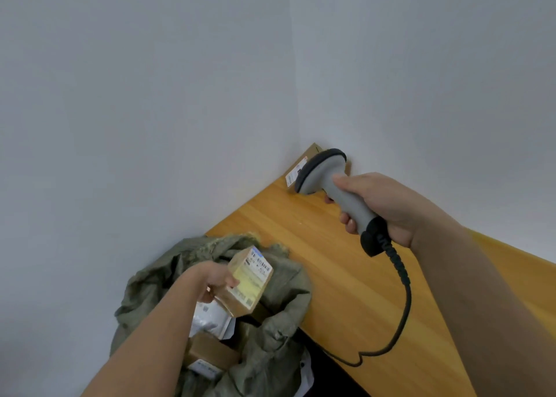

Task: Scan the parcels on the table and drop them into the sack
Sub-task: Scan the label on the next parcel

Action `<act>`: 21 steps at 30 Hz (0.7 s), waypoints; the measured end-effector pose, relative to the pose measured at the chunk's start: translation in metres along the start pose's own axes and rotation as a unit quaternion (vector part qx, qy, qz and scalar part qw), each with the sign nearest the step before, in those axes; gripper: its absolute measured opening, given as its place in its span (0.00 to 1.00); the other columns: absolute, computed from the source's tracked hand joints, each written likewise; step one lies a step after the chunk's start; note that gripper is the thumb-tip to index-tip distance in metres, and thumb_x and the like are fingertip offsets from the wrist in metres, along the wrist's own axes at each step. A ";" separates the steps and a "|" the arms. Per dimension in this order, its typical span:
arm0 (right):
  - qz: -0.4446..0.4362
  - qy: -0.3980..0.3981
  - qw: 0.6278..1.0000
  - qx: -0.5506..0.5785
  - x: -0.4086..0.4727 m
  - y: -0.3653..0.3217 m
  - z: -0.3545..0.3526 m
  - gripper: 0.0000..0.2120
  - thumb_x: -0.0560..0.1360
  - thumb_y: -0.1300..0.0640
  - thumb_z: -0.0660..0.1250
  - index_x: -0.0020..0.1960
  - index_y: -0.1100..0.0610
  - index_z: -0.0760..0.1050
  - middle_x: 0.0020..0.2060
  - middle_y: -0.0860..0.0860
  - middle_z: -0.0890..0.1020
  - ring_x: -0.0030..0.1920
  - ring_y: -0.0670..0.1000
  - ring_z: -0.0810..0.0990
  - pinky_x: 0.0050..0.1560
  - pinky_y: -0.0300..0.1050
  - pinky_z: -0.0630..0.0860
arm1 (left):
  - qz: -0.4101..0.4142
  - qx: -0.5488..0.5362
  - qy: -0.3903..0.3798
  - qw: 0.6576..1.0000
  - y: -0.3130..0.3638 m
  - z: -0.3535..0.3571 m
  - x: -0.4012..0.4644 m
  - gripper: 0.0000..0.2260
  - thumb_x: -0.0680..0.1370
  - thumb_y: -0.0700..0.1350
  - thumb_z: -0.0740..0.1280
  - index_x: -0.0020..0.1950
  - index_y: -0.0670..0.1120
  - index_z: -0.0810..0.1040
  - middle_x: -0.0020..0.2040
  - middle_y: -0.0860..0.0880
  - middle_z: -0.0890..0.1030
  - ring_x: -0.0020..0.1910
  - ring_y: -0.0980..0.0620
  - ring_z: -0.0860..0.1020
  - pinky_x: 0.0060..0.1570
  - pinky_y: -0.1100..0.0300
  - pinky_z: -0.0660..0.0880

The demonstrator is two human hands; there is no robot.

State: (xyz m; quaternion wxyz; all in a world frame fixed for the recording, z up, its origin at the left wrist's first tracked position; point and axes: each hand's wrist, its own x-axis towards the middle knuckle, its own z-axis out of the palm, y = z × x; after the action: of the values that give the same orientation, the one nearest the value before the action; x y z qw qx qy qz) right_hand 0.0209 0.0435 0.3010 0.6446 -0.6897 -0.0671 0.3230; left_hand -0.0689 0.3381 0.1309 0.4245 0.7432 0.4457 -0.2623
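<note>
My left hand [215,280] grips a small cardboard parcel [248,280] with a barcode label, held over the open mouth of the olive-green sack [279,330]. Inside the sack lie a white plastic mailer [210,318] and a brown box [210,356]. My right hand [382,207] holds a grey barcode scanner [328,177] by its handle above the wooden table [316,246]. The scanner's head partly covers a flat cardboard parcel [301,167] that stands in the far corner against the wall.
The scanner's black cable [403,306] hangs down across the table's front edge. Grey walls meet behind the table corner. The sack stands on the floor at the table's left end. A dark area lies under the table edge.
</note>
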 end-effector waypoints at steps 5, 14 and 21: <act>0.021 -0.003 1.000 -0.006 0.020 0.011 0.026 0.18 0.81 0.50 0.64 0.55 0.66 0.75 0.39 0.57 0.75 0.27 0.48 0.74 0.26 0.40 0.73 | -0.002 -0.022 0.083 0.996 -0.032 -0.010 0.018 0.27 0.78 0.46 0.70 0.71 0.33 0.68 0.67 0.39 0.73 0.63 0.41 0.75 0.54 0.52 0.73; 0.029 0.029 0.999 0.028 0.061 0.028 0.066 0.13 0.80 0.53 0.66 0.55 0.63 0.74 0.48 0.57 0.76 0.29 0.48 0.73 0.26 0.39 0.72 | 0.045 -0.149 0.115 0.981 -0.040 -0.035 0.053 0.10 0.78 0.40 0.68 0.58 0.37 0.76 0.54 0.40 0.75 0.53 0.41 0.76 0.52 0.51 0.73; 0.044 0.094 0.993 0.051 0.095 0.038 0.049 0.12 0.79 0.54 0.67 0.54 0.63 0.75 0.48 0.57 0.77 0.29 0.48 0.73 0.28 0.39 0.72 | 0.117 -0.108 0.100 0.982 0.008 -0.019 0.084 0.03 0.78 0.39 0.65 0.51 0.44 0.76 0.41 0.44 0.73 0.33 0.51 0.68 0.32 0.60 0.66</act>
State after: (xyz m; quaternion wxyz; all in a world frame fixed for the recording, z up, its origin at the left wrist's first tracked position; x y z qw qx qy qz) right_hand 0.0570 0.1273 0.2334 0.6676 -0.6856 0.0407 0.2875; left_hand -0.0223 0.3896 0.0790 0.4836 0.7623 0.4216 -0.0854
